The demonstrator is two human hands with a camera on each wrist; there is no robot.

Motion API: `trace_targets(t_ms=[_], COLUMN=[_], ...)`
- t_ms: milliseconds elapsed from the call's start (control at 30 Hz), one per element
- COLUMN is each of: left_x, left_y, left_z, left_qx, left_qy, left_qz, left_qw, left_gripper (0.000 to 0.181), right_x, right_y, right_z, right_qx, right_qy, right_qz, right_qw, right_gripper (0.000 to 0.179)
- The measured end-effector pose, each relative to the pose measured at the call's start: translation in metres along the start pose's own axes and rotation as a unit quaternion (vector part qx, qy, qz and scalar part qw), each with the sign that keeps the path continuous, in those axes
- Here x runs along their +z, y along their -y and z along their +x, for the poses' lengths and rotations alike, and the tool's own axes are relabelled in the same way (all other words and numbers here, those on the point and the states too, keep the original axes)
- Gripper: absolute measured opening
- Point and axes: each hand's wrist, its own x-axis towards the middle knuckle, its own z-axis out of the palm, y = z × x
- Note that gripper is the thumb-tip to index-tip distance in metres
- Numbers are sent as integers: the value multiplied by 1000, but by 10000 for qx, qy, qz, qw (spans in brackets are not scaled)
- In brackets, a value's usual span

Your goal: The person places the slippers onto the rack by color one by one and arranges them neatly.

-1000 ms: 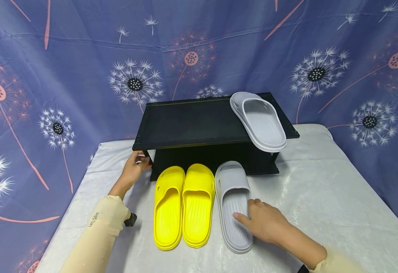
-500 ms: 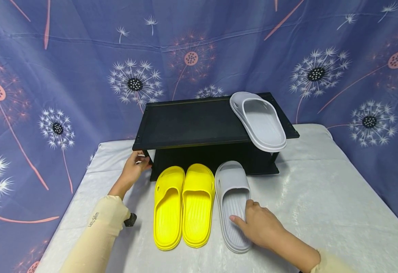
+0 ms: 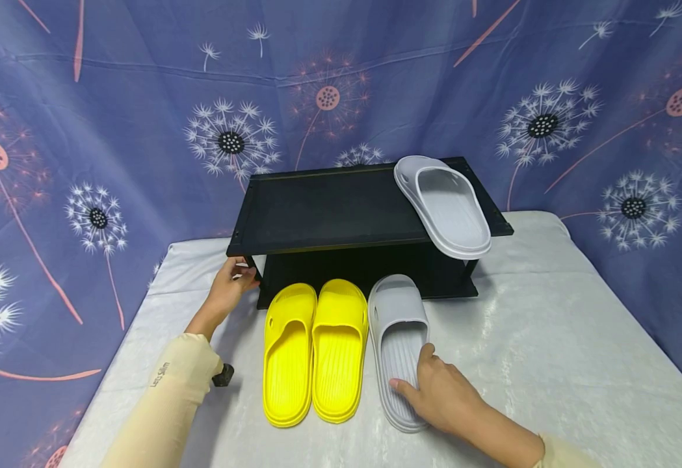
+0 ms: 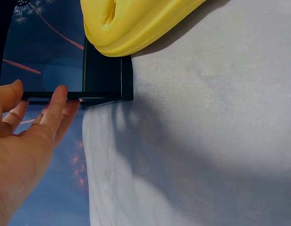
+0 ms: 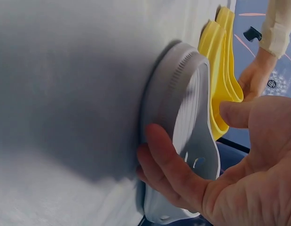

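My left hand (image 3: 232,286) is at the left post of a black two-tier shoe rack (image 3: 329,214); in the left wrist view its thumb and fingers lie around the thin bar (image 4: 103,95). A grey slipper (image 3: 402,344) lies on the white cloth in front of the rack, toe toward it. Alongside its right edge is my right hand (image 3: 446,393). The right wrist view shows the fingers touching the slipper's outer side, with the thumb held apart above the opening. A second grey slipper (image 3: 454,208) lies slanted on the rack's top shelf, its heel over the front edge.
A pair of yellow slippers (image 3: 314,357) lies side by side just left of the grey one, toes at the lower shelf. A blue dandelion-print curtain (image 3: 376,84) hangs close behind the rack. White cloth (image 3: 551,338) covers the table.
My right hand has shifted slightly left and down along the grey slipper's edge. Left hand, slippers and rack stay where they were.
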Motion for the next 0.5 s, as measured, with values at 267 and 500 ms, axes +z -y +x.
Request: trace_targets(t_ms=[267, 500], left_x=[0, 0], left_y=[1, 1], left_z=[1, 1], left_qx=[26, 91], left_qy=[-21, -22], left_qz=[-31, -103], left_qw=[10000, 9999], left_gripper=[38, 37], right_x=[7, 11], right_y=[-1, 0], right_z=[-4, -5], right_qx=[-255, -140], right_qy=[-250, -77], right_qz=[-45, -31], right_qw=[9994, 9999], right_gripper=[98, 106])
